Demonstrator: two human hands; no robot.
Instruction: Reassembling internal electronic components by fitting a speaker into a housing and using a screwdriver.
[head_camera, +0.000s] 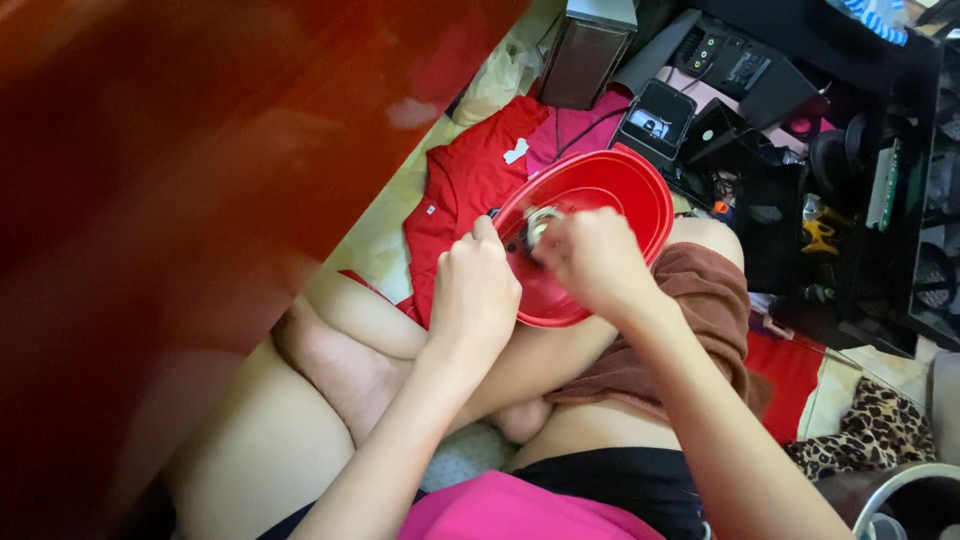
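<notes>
A round red plastic shell (610, 195), like a bowl or cover, rests tilted on my lap above my crossed legs. My left hand (472, 290) grips its near left rim, fingers curled around the edge. Reaching into the shell, my right hand (592, 258) has its fingers closed on a small silvery part (543, 218) at the centre. That part is mostly hidden by my fingers, and a few dark bits sit next to it.
A red wooden panel (200, 180) fills the left. A red shirt (470, 190) lies on the floor behind the shell. Black electronic devices (655, 118), a metal box (585, 55) and a dark crate (900, 200) crowd the upper right. Leopard-print fabric (870, 430) lies lower right.
</notes>
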